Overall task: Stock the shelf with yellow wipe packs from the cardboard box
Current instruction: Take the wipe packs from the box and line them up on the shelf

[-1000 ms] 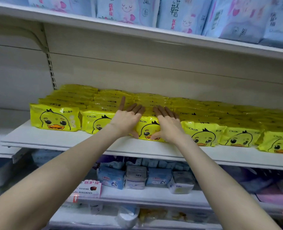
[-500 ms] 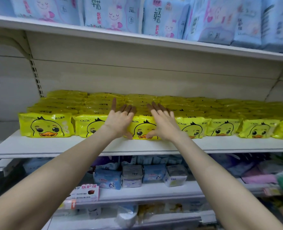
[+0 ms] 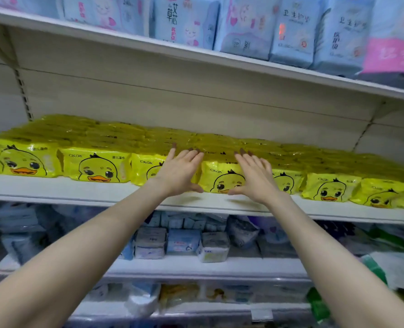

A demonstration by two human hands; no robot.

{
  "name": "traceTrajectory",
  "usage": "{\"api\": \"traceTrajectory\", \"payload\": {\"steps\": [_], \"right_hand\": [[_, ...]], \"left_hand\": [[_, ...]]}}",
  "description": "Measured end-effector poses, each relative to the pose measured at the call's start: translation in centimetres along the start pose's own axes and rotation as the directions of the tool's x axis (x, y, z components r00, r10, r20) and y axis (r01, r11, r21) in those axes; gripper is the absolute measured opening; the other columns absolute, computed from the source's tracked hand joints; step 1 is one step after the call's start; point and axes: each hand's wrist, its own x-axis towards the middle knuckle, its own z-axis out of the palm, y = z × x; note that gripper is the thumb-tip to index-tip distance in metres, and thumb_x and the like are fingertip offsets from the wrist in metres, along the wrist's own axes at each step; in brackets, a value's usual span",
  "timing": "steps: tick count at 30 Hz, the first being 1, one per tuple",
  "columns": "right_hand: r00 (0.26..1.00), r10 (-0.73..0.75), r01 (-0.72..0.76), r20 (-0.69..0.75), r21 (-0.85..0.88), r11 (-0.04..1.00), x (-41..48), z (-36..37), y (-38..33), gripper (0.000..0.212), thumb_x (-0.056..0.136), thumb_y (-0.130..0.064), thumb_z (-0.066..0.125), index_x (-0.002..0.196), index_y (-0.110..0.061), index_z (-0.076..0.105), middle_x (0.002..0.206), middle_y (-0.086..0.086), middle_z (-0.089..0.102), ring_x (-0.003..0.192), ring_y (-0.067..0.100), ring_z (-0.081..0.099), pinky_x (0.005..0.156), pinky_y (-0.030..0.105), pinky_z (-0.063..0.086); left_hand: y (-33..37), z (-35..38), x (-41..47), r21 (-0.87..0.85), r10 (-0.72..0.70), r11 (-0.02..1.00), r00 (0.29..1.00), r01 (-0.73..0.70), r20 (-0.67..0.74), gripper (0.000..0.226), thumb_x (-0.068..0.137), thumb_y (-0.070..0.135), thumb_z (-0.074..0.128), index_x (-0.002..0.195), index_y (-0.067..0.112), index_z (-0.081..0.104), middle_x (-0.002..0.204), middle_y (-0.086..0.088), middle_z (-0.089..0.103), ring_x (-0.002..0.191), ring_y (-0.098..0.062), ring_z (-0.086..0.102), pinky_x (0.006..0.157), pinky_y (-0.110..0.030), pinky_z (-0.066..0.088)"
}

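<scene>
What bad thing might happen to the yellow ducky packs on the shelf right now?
1. The front yellow pack between the left hand and the right hand sits nearer the shelf edge than its neighbours, so a nudge might tip it off.
2. The packs look slippery and are stacked close, so pushing one may slide others crooked.

Yellow wipe packs (image 3: pixel 94 165) on the middle shelf (image 3: pixel 82 191) bore the brand "CKaK" above a duck face. Blue packs (image 3: pixel 186 20) overhead carried Chinese characters, including "草芯"; smaller print was illegible.
</scene>
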Motion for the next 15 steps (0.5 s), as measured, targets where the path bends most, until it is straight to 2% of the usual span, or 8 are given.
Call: {"api": "traceTrajectory", "payload": {"steps": [5, 8, 12, 15], "right_hand": [[0.997, -0.074, 0.075, 0.024, -0.014, 0.997, 1.0, 0.5, 3.6, 0.109, 0.067, -0.056, 0.073, 0.15, -0.02, 0.012, 0.157, 0.001, 0.02, 0.144, 0.021, 0.015, 0.116, 0.047, 0.004], [0.994, -0.096, 0.098, 0.057, -0.028, 0.995, 1.6, 1.2, 4.7, 0.108, 0.069, -0.056, 0.072, 0.151, -0.022, 0.009, 0.157, 0.0, 0.021, 0.145, 0.021, 0.012, 0.115, 0.049, 0.001], [0.99, -0.13, 0.134, 0.06, -0.055, 0.99, 2.6, 2.2, 5.8, 0.106, 0.069, -0.058, 0.069, 0.15, -0.025, 0.01, 0.158, -0.003, 0.012, 0.147, 0.019, 0.001, 0.114, 0.048, -0.005], [0.989, -0.135, 0.138, 0.058, -0.063, 0.988, 3.1, 2.5, 6.1, 0.104, 0.07, -0.058, 0.068, 0.151, -0.026, 0.01, 0.158, -0.004, 0.011, 0.147, 0.019, 0.0, 0.114, 0.049, -0.006]], "left_hand": [[3.5, 0.7, 2.3, 0.053, -0.065, 0.997, 0.998, 0.064, 0.005, 0.101, 0.077, 0.061, 0.06, 0.15, 0.014, 0.008, 0.154, -0.005, 0.02, 0.142, -0.024, 0.017, 0.114, -0.054, 0.005], [4.7, 1.2, 3.4, 0.125, -0.084, 0.989, 0.996, 0.079, 0.033, 0.1, 0.078, 0.061, 0.058, 0.15, 0.015, 0.006, 0.156, -0.004, 0.018, 0.144, -0.025, 0.014, 0.114, -0.056, -0.001], [5.3, 1.4, 4.3, 0.197, -0.128, 0.974, 0.988, 0.109, 0.09, 0.097, 0.08, 0.06, 0.055, 0.15, 0.013, 0.006, 0.158, -0.006, 0.015, 0.145, -0.026, 0.012, 0.114, -0.054, 0.003], [5.3, 1.5, 4.8, 0.24, -0.142, 0.964, 0.984, 0.114, 0.104, 0.099, 0.08, 0.061, 0.053, 0.15, 0.012, 0.003, 0.158, -0.007, 0.009, 0.146, -0.026, 0.005, 0.112, -0.057, -0.008]]}}
